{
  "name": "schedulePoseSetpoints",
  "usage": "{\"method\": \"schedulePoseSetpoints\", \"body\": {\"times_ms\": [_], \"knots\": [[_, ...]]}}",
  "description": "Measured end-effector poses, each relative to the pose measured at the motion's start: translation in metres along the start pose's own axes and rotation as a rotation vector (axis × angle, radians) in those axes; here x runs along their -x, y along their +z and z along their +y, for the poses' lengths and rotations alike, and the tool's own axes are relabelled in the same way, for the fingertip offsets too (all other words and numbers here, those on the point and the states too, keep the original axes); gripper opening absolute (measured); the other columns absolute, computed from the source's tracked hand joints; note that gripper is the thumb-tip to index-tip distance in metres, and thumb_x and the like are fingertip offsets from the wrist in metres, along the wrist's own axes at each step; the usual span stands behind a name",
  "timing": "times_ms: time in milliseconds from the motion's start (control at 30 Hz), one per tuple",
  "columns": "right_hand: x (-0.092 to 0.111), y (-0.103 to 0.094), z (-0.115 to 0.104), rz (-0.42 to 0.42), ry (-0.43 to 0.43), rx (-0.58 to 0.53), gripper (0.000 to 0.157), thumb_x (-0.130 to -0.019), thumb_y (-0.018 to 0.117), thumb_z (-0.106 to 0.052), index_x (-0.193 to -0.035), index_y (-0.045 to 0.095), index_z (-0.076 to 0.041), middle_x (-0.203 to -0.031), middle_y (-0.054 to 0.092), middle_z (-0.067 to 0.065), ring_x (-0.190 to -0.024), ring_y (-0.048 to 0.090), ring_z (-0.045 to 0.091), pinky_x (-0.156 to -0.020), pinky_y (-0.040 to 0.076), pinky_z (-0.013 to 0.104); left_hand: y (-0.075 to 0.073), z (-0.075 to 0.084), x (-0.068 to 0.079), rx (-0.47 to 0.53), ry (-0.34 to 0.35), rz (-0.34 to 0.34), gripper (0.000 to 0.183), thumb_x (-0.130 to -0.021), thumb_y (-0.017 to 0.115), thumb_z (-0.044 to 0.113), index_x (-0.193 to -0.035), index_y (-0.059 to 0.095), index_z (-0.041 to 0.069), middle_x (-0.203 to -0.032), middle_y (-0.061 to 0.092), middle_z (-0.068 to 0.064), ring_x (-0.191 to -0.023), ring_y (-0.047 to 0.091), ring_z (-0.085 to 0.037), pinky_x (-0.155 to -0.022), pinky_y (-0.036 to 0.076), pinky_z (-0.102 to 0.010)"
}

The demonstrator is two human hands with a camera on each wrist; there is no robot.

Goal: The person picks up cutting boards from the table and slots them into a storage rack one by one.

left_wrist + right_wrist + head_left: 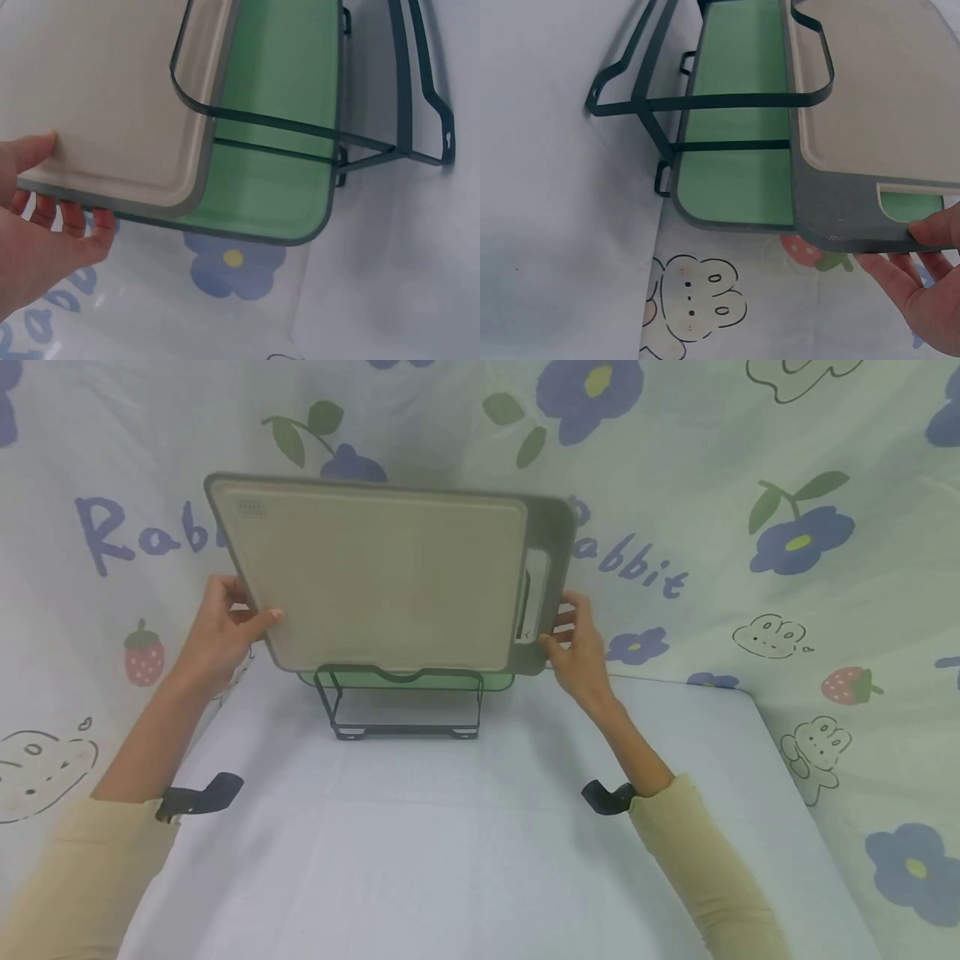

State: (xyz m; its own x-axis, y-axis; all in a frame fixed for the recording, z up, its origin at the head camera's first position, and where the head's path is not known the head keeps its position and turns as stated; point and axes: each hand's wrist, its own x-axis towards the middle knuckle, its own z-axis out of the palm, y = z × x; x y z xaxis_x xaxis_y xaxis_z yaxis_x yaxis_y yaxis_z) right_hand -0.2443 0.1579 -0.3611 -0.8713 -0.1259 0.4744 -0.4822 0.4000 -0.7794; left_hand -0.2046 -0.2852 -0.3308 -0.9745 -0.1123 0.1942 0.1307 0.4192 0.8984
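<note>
A beige cutting board [367, 577] with a grey rim and a slotted grey handle end is held up by both hands. My left hand [221, 631] pinches its left edge, thumb on the front face and fingers behind. At the handle end, my right hand [581, 652] grips the right edge, thumb in front near the slot. The board's lower edge sits just behind the front hoop of a dark metal rack [405, 729]. Behind it a green cutting board [277, 67] stands in the rack, mostly hidden in the head view.
The rack stands on a table with a white cover [405, 860], near its back edge. A patterned curtain [697, 443] with flowers, rabbits and strawberries hangs behind and at the sides. Each wrist wears a black strap [206, 795].
</note>
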Motion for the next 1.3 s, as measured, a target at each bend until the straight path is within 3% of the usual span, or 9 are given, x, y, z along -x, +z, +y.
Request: {"method": "schedulePoseSetpoints", "body": {"times_ms": [300,567,1000,1300], "knots": [[0.006,0.009,0.007,0.0,-0.001,0.003,0.059,-0.091,0.062,0.008,-0.141,0.036,-0.01,-0.11,0.058,0.018,-0.091,0.063,0.032,-0.072,0.059,0.043,0.001,-0.007,0.005,-0.031,-0.056,0.002,0.035,-0.101,0.059,0.03,-0.123,0.033,0.032,-0.121,0.042,0.005,-0.122,0.049,-0.027,-0.11,0.032,-0.061],[0.011,0.016,0.015,-0.009,-0.002,0.005,0.058,-0.09,0.063,0.009,-0.139,0.037,-0.009,-0.108,0.058,0.019,-0.089,0.063,0.033,-0.074,0.058,0.044,0.001,-0.02,0.007,0.003,-0.036,0.004,0.03,-0.101,0.06,0.023,-0.115,0.036,0.032,-0.117,0.043,0.003,-0.101,0.054,-0.003,-0.108,0.038,-0.056],[0.024,0.025,0.026,-0.025,0.028,0.017,0.058,-0.091,0.063,0.007,-0.139,0.036,-0.009,-0.109,0.059,0.017,-0.092,0.063,0.032,-0.075,0.058,0.043,0.004,-0.038,0.011,-0.012,-0.061,-0.009,0.032,-0.1,0.061,0.028,-0.117,0.034,0.03,-0.12,0.04,-0.001,-0.107,0.05,-0.009,-0.11,0.032,-0.062],[0.031,0.031,0.033,-0.036,0.036,0.02,0.057,-0.091,0.063,0.007,-0.138,0.036,-0.009,-0.109,0.06,0.018,-0.093,0.064,0.033,-0.075,0.058,0.043,0.005,-0.049,0.015,-0.02,-0.075,-0.005,0.032,-0.1,0.062,0.027,-0.117,0.035,0.029,-0.121,0.041,-0.002,-0.103,0.05,-0.005,-0.107,0.038,-0.059]]}}
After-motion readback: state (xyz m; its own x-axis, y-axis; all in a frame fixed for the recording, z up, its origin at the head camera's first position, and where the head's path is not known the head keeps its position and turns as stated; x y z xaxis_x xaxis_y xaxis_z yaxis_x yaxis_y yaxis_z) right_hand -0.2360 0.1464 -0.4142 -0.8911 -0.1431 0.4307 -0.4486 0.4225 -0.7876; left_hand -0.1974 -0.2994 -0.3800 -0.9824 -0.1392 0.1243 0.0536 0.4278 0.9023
